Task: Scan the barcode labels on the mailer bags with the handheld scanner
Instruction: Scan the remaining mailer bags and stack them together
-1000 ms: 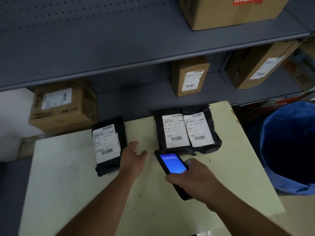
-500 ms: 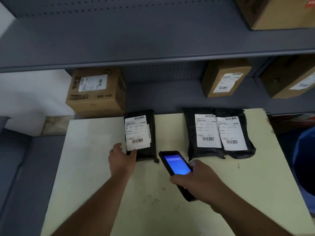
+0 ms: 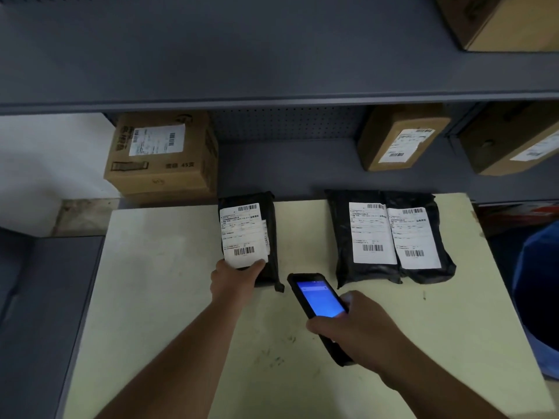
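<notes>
A black mailer bag (image 3: 269, 225) with a white barcode label lies at the back of the pale table (image 3: 157, 297). My left hand (image 3: 234, 281) grips its near end, thumb on the label's lower edge. To the right lie two more black mailer bags side by side, the left one (image 3: 341, 237) and the right one (image 3: 435, 237), each with a label facing up. My right hand (image 3: 360, 328) holds the black handheld scanner (image 3: 317, 300), blue screen lit, its top pointing towards the gap between the bags.
Grey metal shelving (image 3: 272, 71) rises behind the table. Cardboard boxes stand on it: one at left (image 3: 163, 176), one at right (image 3: 402, 137), another at far right (image 3: 511, 146). A blue bin (image 3: 538, 297) stands beside the table's right edge.
My left hand went from resting open beside the left bag to gripping its near end. The view swung left. The scanner stays in my right hand.
</notes>
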A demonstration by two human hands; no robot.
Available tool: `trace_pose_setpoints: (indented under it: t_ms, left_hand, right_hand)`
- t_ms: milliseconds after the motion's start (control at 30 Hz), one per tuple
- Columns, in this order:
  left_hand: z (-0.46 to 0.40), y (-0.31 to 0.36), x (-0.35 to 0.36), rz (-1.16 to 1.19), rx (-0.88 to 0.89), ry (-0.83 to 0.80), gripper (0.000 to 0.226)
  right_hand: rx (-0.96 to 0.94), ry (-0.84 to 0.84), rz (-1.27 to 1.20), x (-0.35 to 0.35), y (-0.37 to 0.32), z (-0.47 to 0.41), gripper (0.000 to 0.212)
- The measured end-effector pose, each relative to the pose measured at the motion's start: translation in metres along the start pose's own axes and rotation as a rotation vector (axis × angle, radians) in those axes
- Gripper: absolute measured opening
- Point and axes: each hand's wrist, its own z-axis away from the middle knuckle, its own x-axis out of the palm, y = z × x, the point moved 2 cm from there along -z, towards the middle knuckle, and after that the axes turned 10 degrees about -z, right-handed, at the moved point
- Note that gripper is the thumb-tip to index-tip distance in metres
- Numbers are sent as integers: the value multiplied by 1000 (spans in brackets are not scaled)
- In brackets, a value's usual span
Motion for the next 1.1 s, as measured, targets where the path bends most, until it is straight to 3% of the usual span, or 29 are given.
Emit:
trace_pose_setpoints:
  t_ms: [133,533,733,1100]
  left_hand:
    - [-5,3,9,-64,-48,22,107]
    - [5,26,22,-142,3,70,95]
    - [15,37,20,-200,4,79,103]
    - [16,19,-4,151,-28,-128,91]
  right_hand:
    - [14,15,-11,-2,1,-2,44]
    - [53,7,-89,-8,6,-6,54]
    - [37,9,-82,-16,6,-3,54]
    - [-11,25,-35,-20,5,6,48]
